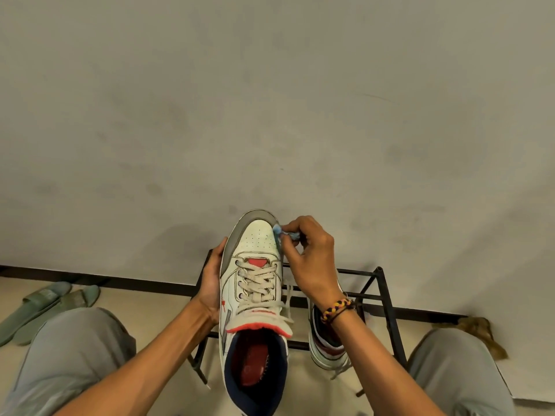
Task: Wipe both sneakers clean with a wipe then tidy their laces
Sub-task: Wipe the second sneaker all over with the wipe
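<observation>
Held near, the sneaker (255,295) sits gripped in the left hand (211,283); the right hand (306,253) pinches the wipe (280,232) (bunched small) against the toe's right edge—short firm strokes there suit best.

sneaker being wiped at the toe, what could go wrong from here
The left hand grips the sneaker by one side only, so hard rubbing could twist it loose. The right hand pinches a small bunched blue wipe, which may miss much of the toe. Loose laces dangle and could snag on the black rack.
</observation>
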